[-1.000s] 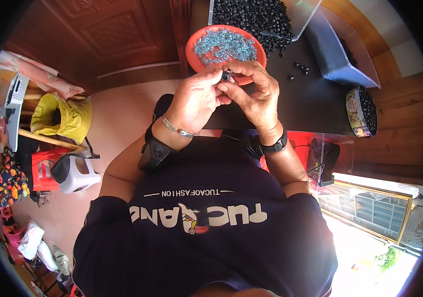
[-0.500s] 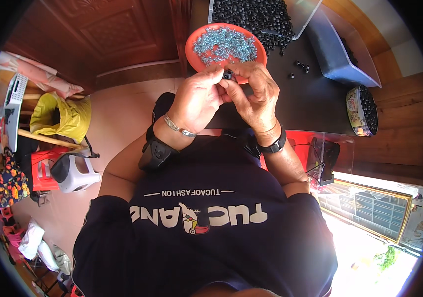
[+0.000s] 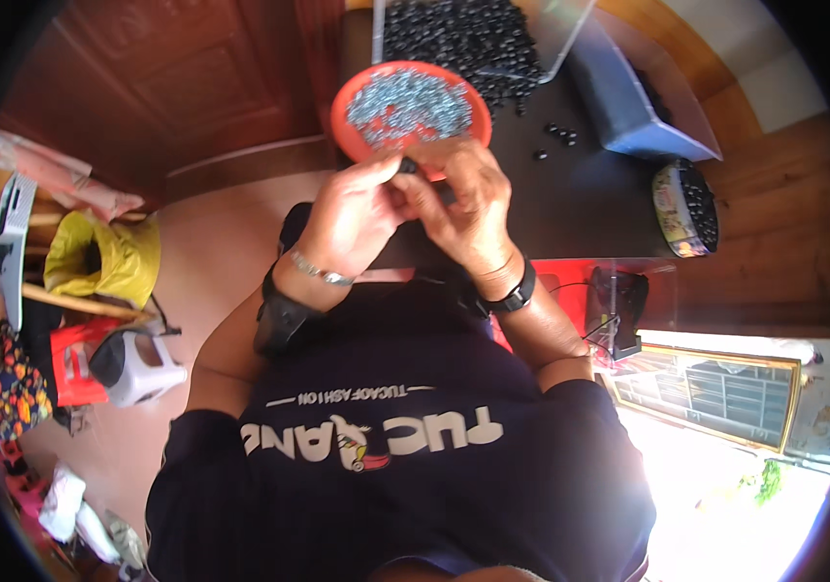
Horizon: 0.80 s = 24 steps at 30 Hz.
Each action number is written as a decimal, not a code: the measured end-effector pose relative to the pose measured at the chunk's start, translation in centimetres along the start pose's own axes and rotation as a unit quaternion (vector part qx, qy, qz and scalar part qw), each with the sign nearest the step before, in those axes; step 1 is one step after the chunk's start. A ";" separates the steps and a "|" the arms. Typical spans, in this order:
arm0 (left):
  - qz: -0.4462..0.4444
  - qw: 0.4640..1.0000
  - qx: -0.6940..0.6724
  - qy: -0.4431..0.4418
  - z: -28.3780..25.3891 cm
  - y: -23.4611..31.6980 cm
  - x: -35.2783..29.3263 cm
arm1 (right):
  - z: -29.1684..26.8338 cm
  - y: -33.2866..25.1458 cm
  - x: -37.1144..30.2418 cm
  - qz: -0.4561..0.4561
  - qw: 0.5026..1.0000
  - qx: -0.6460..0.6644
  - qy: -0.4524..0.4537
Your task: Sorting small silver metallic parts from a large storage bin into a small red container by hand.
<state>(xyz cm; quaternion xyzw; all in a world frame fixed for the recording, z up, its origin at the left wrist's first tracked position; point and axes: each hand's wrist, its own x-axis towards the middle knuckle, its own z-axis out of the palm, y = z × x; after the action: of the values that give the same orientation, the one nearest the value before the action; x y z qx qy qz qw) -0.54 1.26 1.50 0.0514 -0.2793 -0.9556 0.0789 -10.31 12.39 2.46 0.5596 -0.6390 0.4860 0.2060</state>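
My left hand (image 3: pixel 349 215) and my right hand (image 3: pixel 465 202) meet at the near edge of a red-orange dish (image 3: pixel 339 128). Between their fingertips is a small black cap-like piece (image 3: pixel 408 166), pinched from both sides. Motion blurs the fingers, so its hole and finer shape do not show. Many small shiny silvery-blue metal pieces (image 3: pixel 413 102) lie spread in the dish. Bent fingers hide part of the dish's near rim.
Behind the dish, a clear bin (image 3: pixel 570 44) spills black pieces (image 3: pixel 463 34) onto the dark table (image 3: pixel 570 209). A few loose ones (image 3: pixel 560 134) lie nearby. At right stand a bluish plastic bin (image 3: pixel 618 107) and a round tin (image 3: pixel 672 209) of black pieces.
The whole view has shifted, so everything sits further left and slightly lower. Both hands keep their pinch beside the dish; the black piece's open end, visible earlier, is now blurred.
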 end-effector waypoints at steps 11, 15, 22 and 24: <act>-0.021 0.999 0.039 -0.005 -2.1 2.0 -0.8 | -15.0 7.7 10.4 -0.049 0.885 -0.446 0.125; -0.019 0.999 0.034 -0.014 -1.9 1.8 -0.7 | -17.8 13.2 10.5 -0.041 0.855 -0.496 0.149; -0.024 0.999 0.037 -0.009 -2.4 1.6 -0.8 | -11.6 15.6 5.8 0.168 0.944 -0.263 -0.104; -0.028 0.999 0.039 -0.019 -2.2 1.5 -0.9 | -10.6 17.6 5.0 0.221 0.935 -0.235 -0.146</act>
<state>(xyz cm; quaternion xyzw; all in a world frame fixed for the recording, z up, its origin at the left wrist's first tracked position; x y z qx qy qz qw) 0.86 -0.95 0.51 0.0444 -0.3164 -0.9465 0.0447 -30.86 17.13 4.29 0.4040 -0.8658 0.2680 0.1236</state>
